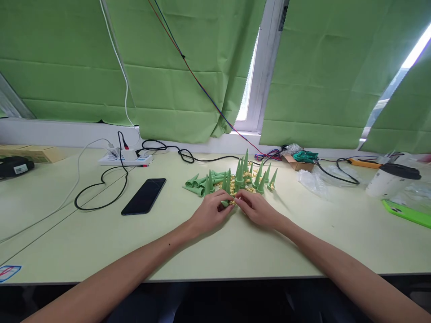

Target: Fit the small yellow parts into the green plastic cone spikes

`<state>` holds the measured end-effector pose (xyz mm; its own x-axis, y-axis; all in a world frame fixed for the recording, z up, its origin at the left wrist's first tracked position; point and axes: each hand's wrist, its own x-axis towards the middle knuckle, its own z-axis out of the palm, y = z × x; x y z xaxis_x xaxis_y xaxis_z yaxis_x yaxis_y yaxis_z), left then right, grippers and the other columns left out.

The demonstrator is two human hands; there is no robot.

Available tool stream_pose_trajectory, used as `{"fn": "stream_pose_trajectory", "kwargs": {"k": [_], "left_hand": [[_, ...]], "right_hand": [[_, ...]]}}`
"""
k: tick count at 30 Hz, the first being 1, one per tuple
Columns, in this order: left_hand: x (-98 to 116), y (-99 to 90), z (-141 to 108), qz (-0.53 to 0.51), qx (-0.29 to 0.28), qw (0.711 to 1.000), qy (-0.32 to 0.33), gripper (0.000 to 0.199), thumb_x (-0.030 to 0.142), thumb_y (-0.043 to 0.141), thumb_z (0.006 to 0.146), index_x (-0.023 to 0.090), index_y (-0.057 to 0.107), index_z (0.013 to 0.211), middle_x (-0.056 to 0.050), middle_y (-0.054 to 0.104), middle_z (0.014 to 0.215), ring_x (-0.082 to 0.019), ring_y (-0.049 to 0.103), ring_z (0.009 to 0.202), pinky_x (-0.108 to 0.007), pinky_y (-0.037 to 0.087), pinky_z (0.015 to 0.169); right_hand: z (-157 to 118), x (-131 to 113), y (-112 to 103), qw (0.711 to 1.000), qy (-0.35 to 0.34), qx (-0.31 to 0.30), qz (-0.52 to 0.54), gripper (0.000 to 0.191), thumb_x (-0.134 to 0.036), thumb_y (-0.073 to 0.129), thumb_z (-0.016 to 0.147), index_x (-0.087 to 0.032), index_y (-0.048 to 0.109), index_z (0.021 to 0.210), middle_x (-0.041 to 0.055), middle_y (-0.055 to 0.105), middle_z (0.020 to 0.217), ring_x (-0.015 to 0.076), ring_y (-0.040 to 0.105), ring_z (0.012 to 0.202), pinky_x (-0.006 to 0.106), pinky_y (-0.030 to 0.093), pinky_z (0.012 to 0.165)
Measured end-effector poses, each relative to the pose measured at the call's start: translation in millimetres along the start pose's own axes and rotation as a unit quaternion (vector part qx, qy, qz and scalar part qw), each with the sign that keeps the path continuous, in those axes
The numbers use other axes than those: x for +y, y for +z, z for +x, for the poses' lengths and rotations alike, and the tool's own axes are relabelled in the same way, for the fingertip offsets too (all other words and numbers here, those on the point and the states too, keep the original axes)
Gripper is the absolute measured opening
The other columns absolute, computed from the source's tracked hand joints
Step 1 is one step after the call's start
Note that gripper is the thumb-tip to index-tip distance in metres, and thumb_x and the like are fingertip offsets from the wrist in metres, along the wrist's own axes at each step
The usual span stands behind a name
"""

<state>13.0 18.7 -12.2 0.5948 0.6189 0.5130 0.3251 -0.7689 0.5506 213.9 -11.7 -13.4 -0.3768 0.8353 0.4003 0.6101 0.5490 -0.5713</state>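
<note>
My left hand point(213, 211) is closed around a green plastic cone point(225, 203), which shows only in part between thumb and fingers. Opposite it, my right hand point(257, 210) is pinched at the fingertips, meeting the left at a small yellow piece point(232, 202). Just beyond both hands lies a heap of small yellow pieces point(249, 189). Several green cones point(239, 172) stand upright in and around that heap, tips up. To the left, more cones point(198, 183) lie on their sides in a pile. The fingers hide how the held parts fit together.
A black phone point(144, 196) lies left of the hands, near a power strip point(125, 158) with looped black cable point(101, 208). At right are a small cardboard box point(297, 163), a clear plastic bag point(313, 183), a lidded cup point(390, 181) and a bright green phone case point(409, 214).
</note>
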Motion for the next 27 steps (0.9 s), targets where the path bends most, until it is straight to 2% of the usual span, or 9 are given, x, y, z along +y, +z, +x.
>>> {"fn": "stream_pose_trajectory", "kwargs": {"k": [2, 4, 10, 13, 16, 21, 27], "left_hand": [[0.2, 0.0, 0.1, 0.0, 0.005, 1.0, 0.0, 0.019, 0.028, 0.055, 0.094, 0.019, 0.071, 0.096, -0.005, 0.065, 0.09, -0.014, 0.059, 0.077, -0.022, 0.045, 0.055], [0.4, 0.3, -0.2, -0.002, 0.005, 1.0, 0.002, 0.019, 0.028, 0.055, 0.094, 0.019, 0.071, 0.096, -0.005, 0.064, 0.09, -0.014, 0.059, 0.077, -0.022, 0.045, 0.054], [0.6, 1.6, -2.1, -0.007, -0.007, 1.0, 0.009, 0.016, 0.022, 0.056, 0.093, 0.018, 0.071, 0.098, -0.005, 0.064, 0.093, -0.012, 0.057, 0.073, -0.02, 0.046, 0.052], [0.6, 1.6, -2.2, -0.007, -0.009, 1.0, 0.011, 0.017, 0.02, 0.056, 0.092, 0.019, 0.071, 0.1, -0.005, 0.064, 0.093, -0.012, 0.058, 0.075, -0.02, 0.047, 0.053], [0.6, 1.1, -1.4, -0.002, -0.006, 1.0, 0.013, 0.017, 0.02, 0.055, 0.093, 0.019, 0.071, 0.099, -0.005, 0.064, 0.093, -0.013, 0.058, 0.077, -0.02, 0.047, 0.054], [-0.8, 1.1, -0.3, -0.005, 0.01, 1.0, 0.025, 0.015, 0.019, 0.055, 0.093, 0.019, 0.069, 0.097, -0.004, 0.064, 0.094, -0.013, 0.059, 0.081, -0.019, 0.046, 0.056], [-4.0, 2.3, -1.5, 0.006, 0.014, 0.999, 0.042, 0.013, 0.016, 0.055, 0.093, 0.019, 0.068, 0.095, -0.004, 0.064, 0.093, -0.013, 0.058, 0.08, -0.02, 0.045, 0.057]], "right_hand": [[-0.8, -1.1, -0.3, 1.0, -0.006, -0.005, 0.003, 0.015, -0.029, 0.043, 0.102, -0.021, 0.053, 0.093, -0.0049, 0.049, 0.063, 0.013, 0.043, 0.058, 0.027, 0.032, 0.06], [-0.7, -1.3, -0.3, 1.0, -0.011, -0.007, 0.003, 0.016, -0.026, 0.043, 0.101, -0.02, 0.052, 0.09, -0.0045, 0.05, 0.065, 0.0128, 0.043, 0.058, 0.027, 0.032, 0.06], [0.9, 3.9, 1.8, 1.0, -0.016, -0.005, -0.021, 0.035, -0.031, 0.039, 0.103, -0.02, 0.04, 0.07, -0.0043, 0.042, 0.061, 0.0124, 0.035, 0.056, 0.028, 0.026, 0.057], [1.2, 5.1, 2.3, 1.0, -0.004, -0.012, -0.028, 0.041, -0.034, 0.037, 0.104, -0.02, 0.036, 0.066, -0.0047, 0.039, 0.057, 0.0121, 0.032, 0.054, 0.028, 0.025, 0.056], [1.3, 2.6, 1.2, 1.0, 0.003, -0.002, -0.021, 0.038, -0.035, 0.037, 0.104, -0.02, 0.042, 0.07, -0.0043, 0.044, 0.06, 0.0124, 0.036, 0.056, 0.027, 0.027, 0.057], [0.1, -2.0, -1.3, 1.0, -0.004, -0.003, -0.005, 0.015, -0.031, 0.044, 0.102, -0.021, 0.052, 0.094, -0.0055, 0.049, 0.061, 0.0129, 0.042, 0.056, 0.027, 0.031, 0.059], [-0.3, -1.9, -1.2, 1.0, -0.021, -0.003, -0.011, 0.019, -0.028, 0.044, 0.101, -0.02, 0.05, 0.085, -0.0036, 0.053, 0.066, 0.0125, 0.043, 0.058, 0.026, 0.031, 0.059]]}}
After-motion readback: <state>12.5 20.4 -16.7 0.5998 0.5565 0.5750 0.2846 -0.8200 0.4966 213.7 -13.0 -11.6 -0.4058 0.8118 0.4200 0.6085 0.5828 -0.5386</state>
